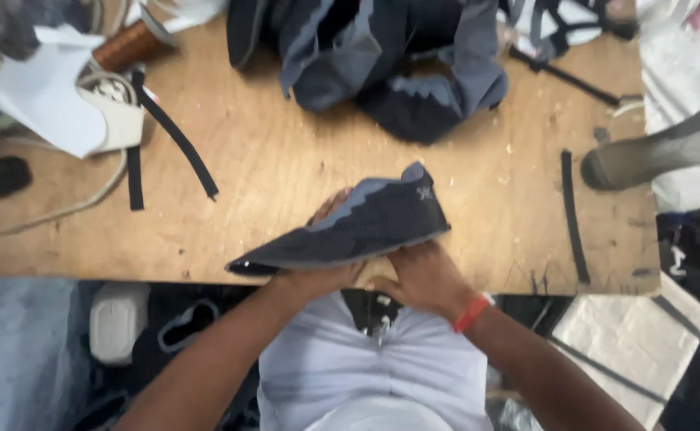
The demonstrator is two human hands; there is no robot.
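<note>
A dark grey and black shoe upper (358, 223) is held flat just above the near edge of the plywood table (286, 160). My left hand (318, 275) grips it from underneath at its left half, with fingertips showing behind it. Under the upper's right end, my right hand (422, 275), with a red band at the wrist, holds the lower edge. The toe points left past the table edge.
A pile of similar dark uppers (382, 64) lies at the table's far side. Black strips (176, 136) (573, 215) lie left and right. White paper (46, 96), a brown spool (126, 46) and a cord sit far left. Another person's grey-sleeved arm (661, 152) reaches in at right.
</note>
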